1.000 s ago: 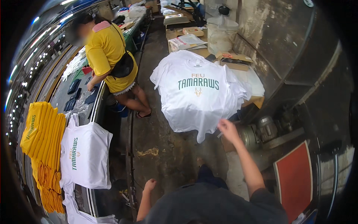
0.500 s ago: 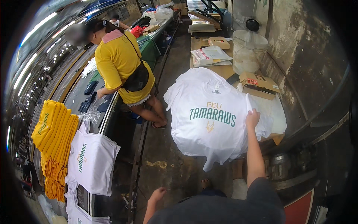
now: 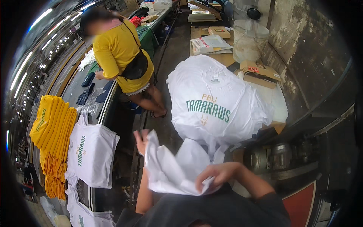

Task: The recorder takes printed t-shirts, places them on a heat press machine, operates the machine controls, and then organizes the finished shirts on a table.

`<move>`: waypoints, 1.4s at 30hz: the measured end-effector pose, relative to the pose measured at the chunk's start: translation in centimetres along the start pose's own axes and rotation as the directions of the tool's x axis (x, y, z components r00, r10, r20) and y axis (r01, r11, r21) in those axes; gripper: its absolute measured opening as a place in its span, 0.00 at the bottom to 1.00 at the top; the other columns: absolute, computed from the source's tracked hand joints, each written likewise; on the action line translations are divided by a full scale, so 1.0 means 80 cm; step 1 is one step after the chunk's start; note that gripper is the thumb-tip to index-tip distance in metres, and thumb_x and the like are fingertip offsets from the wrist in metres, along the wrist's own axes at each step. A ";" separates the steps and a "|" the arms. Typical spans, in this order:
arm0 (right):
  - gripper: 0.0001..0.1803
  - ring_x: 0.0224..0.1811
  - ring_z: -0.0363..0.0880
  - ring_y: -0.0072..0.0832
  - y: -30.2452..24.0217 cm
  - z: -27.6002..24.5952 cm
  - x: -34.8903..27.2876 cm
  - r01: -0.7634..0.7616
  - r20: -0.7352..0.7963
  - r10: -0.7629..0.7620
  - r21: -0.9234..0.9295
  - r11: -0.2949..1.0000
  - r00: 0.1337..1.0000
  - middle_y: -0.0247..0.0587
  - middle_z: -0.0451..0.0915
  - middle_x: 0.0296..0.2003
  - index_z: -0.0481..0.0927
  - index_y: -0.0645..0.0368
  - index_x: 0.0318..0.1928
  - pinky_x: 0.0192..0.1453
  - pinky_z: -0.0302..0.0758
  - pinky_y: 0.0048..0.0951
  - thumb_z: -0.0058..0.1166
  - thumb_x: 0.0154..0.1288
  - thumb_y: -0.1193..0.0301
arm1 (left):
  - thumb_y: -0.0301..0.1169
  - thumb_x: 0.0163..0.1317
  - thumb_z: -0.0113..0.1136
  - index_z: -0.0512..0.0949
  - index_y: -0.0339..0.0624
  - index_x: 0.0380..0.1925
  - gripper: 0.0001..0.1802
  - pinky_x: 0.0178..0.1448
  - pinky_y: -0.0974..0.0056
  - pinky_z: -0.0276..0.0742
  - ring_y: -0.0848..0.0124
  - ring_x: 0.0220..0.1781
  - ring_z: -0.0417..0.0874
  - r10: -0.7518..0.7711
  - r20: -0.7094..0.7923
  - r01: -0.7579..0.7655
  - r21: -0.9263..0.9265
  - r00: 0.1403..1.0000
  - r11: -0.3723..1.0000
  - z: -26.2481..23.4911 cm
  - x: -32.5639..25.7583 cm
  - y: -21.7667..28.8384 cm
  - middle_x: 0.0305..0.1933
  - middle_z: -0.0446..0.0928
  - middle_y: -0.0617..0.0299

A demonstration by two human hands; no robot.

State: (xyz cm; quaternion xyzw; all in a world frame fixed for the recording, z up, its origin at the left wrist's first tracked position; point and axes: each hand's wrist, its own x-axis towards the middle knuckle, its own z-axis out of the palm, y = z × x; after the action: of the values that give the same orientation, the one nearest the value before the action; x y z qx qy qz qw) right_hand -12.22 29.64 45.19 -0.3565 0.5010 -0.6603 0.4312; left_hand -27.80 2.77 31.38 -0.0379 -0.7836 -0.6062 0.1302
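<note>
Close to my body hangs a bunched white T-shirt (image 3: 172,164), no print showing on its visible side. My right hand (image 3: 213,177) is closed on its lower right edge. My left hand (image 3: 141,141) is at the shirt's upper left edge, fingers stretched up and apart and slightly blurred; the cloth hides part of the hand. Just beyond, a pile of white T-shirts (image 3: 219,130) lies on the table, the top one face up with green and gold lettering and a small gold emblem. Whether the lifted shirt touches the pile's hanging cloth I cannot tell.
On the left table are a stack of folded yellow shirts (image 3: 51,126) and white printed shirts (image 3: 96,157). A person in yellow (image 3: 117,53) stands there beside dark folded pieces (image 3: 86,94). Behind the pile are an open cardboard box (image 3: 261,72), plastic bags (image 3: 210,44) and a whitish bucket (image 3: 249,39).
My right hand has gone from the pile's right side to near my body, bringing a white T-shirt off it. My left hand has risen to the shirt. The other person's arm has drawn in.
</note>
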 end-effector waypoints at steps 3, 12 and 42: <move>0.12 0.39 0.72 0.24 -0.030 0.035 -0.041 0.127 -0.348 -0.180 -0.170 0.977 0.920 0.34 0.76 0.34 0.76 0.64 0.37 0.47 0.66 0.25 0.55 0.48 0.78 | 0.23 0.50 0.51 0.76 0.38 0.27 0.04 0.36 0.64 0.72 0.70 0.34 0.76 0.390 0.679 -0.217 -0.329 0.622 0.919 -0.022 -0.044 -0.042 0.33 0.77 0.56; 0.13 0.30 0.60 0.13 -0.019 0.241 -0.114 0.004 -0.741 -0.489 -0.552 0.834 -0.461 0.26 0.63 0.28 0.66 0.58 0.35 0.35 0.58 0.16 0.55 0.57 0.67 | 0.36 0.45 0.66 0.79 0.39 0.36 0.18 0.42 0.62 0.73 0.63 0.36 0.81 -0.341 0.940 -0.069 0.340 0.001 0.938 -0.113 -0.181 -0.047 0.33 0.80 0.52; 0.10 0.35 0.70 0.17 0.165 1.000 -0.229 -0.618 0.576 -0.459 -0.105 0.779 -0.676 0.34 0.74 0.34 0.70 0.63 0.41 0.43 0.64 0.16 0.52 0.60 0.74 | 0.26 0.56 0.56 0.77 0.35 0.38 0.10 0.46 0.72 0.69 0.76 0.39 0.75 0.751 0.654 -0.143 -0.738 0.089 0.659 0.342 -0.527 0.460 0.35 0.78 0.63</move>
State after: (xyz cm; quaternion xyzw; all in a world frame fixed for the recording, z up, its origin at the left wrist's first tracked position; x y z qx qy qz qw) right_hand 69.70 16.60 51.18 -0.4907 -0.3985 0.0579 0.7727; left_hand 16.44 42.82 49.14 -0.6720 -0.4515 -0.5561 -0.1880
